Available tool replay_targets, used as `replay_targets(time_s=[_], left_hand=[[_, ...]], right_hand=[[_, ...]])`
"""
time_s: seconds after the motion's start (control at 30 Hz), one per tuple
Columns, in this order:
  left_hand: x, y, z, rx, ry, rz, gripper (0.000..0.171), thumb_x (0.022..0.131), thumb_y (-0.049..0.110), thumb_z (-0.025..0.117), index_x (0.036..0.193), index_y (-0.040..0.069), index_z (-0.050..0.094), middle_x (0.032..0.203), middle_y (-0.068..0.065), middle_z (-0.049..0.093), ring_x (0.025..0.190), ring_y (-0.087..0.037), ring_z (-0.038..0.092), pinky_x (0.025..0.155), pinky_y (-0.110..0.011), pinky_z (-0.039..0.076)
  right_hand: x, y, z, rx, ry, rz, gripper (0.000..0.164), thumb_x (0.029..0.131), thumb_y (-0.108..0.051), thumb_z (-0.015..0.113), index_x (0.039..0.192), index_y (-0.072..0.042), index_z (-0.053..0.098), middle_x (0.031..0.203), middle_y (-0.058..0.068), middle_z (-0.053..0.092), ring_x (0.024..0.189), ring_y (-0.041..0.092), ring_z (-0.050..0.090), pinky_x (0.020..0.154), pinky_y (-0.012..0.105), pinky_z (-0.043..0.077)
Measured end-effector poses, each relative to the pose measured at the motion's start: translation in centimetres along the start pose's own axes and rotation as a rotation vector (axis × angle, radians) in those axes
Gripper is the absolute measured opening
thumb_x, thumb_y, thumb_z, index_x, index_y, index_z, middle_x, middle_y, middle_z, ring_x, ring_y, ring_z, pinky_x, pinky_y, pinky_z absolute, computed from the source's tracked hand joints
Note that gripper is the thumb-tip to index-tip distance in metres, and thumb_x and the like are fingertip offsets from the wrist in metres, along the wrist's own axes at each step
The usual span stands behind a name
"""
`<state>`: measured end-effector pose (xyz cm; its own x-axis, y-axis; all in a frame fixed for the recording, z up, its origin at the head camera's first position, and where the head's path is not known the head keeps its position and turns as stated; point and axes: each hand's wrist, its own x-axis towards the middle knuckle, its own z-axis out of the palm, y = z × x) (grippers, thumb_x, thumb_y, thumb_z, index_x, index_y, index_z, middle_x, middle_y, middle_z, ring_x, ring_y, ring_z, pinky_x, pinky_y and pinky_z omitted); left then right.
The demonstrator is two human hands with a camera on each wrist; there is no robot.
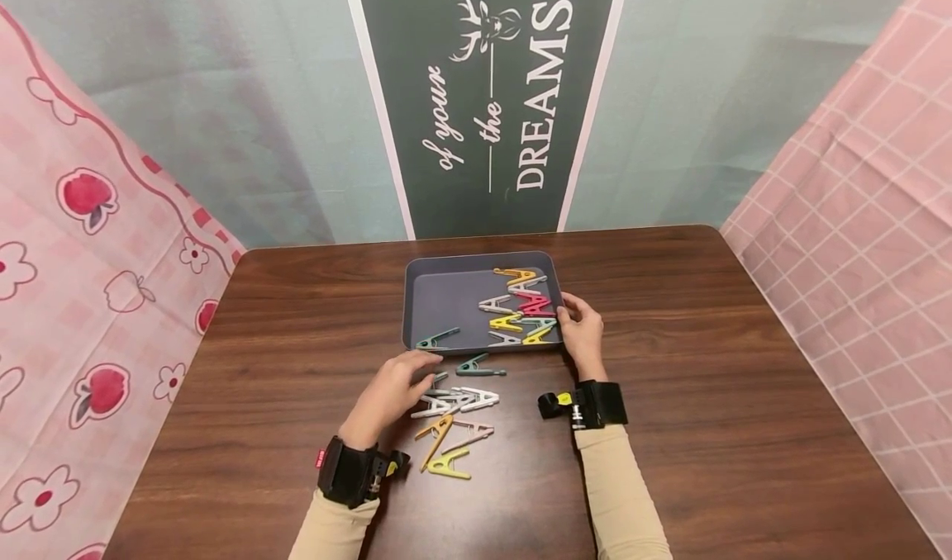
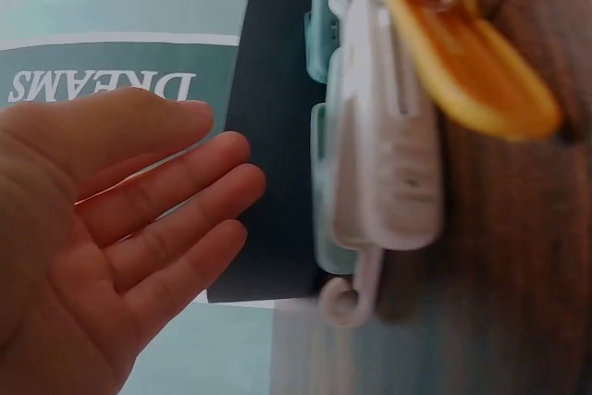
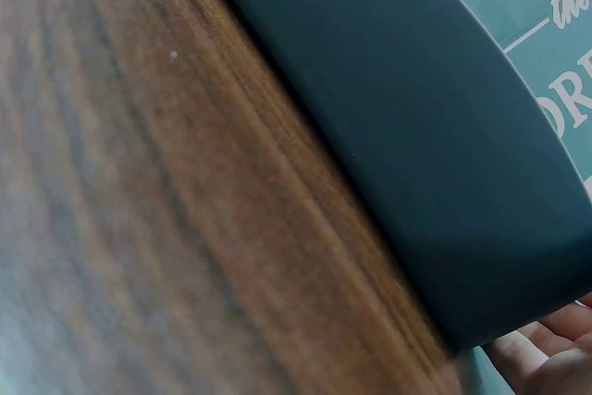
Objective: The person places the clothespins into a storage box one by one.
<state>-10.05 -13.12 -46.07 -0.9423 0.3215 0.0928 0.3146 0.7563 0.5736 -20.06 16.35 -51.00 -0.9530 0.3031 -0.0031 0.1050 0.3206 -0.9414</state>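
Observation:
A grey rectangular tray [image 1: 446, 296] lies on the table. Along its right side are several clothespins in yellow, red, white, green and orange, such as the red clothespin [image 1: 534, 303]. A green clothespin [image 1: 439, 339] rests at its front left. My right hand [image 1: 583, 333] holds the tray's front right corner; its fingers [image 3: 523, 358] show partly behind that corner. Just in front of the tray's left corner, my left hand [image 1: 394, 385] hovers with relaxed fingers and an empty palm. Beside it lie more clothespins: a green clothespin [image 1: 479, 368], white clothespins [image 1: 476, 398] and an orange clothespin [image 2: 472, 62].
Nearer the table's front lie a pale pink clothespin [image 1: 472, 433] and a yellow clothespin [image 1: 449, 464]. The brown wooden table [image 1: 706, 378] extends on both sides. Behind it hangs a printed cloth [image 1: 491, 130]; pink cloths flank the sides.

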Motion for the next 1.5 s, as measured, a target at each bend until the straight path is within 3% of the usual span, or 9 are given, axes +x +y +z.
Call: replay_targets(time_s=[0.23,0.53,0.77,1.07,1.5], left_hand=[[-0.1,-0.7,0.7,-0.004,-0.039,-0.043,0.029,0.086,0.005,0.068,0.115,0.001,0.068,0.115,-0.015,0.069,0.11,-0.03,0.064,0.095,-0.045,0.052],[-0.4,-1.5,1.0,0.019,-0.045,0.008,0.03,0.082,0.005,0.072,0.112,-0.002,0.069,0.105,-0.013,0.069,0.098,-0.027,0.066,0.087,-0.043,0.054],[-0.6,-1.7,0.8,-0.025,-0.082,-0.037,0.033,0.083,0.007,0.072,0.114,-0.003,0.068,0.106,-0.013,0.068,0.096,-0.024,0.065,0.084,-0.04,0.054],[-0.2,-1.7,0.9,-0.023,-0.111,-0.031,0.033,0.082,0.006,0.073,0.113,-0.003,0.068,0.099,-0.012,0.066,0.088,-0.021,0.062,0.078,-0.034,0.053],[-0.1,-1.5,1.5,0.004,-0.098,-0.045,0.031,0.08,0.004,0.075,0.11,-0.002,0.07,0.098,-0.011,0.065,0.089,-0.02,0.061,0.079,-0.035,0.053]], right_hand=[[0.1,0.0,0.1,0.008,-0.005,-0.004,0.03,0.094,-0.005,0.057,0.123,0.002,0.063,0.123,0.025,0.065,0.108,0.031,0.064,0.067,-0.002,0.038],[0.2,0.0,0.1,0.026,-0.012,0.013,0.031,0.094,-0.006,0.056,0.123,0.001,0.063,0.124,0.024,0.064,0.11,0.03,0.063,0.067,-0.002,0.038],[0.2,-0.1,0.1,0.028,-0.006,0.008,0.031,0.094,-0.005,0.057,0.123,0.001,0.063,0.124,0.025,0.064,0.108,0.031,0.063,0.067,-0.001,0.038],[0.2,0.0,0.0,0.02,-0.006,0.008,0.031,0.094,-0.006,0.057,0.123,0.001,0.063,0.123,0.025,0.064,0.108,0.031,0.064,0.068,0.0,0.038],[0.0,-0.1,-0.1,0.009,-0.003,0.018,0.031,0.093,-0.005,0.057,0.123,0.0,0.063,0.122,0.025,0.065,0.108,0.031,0.064,0.069,0.002,0.039]])
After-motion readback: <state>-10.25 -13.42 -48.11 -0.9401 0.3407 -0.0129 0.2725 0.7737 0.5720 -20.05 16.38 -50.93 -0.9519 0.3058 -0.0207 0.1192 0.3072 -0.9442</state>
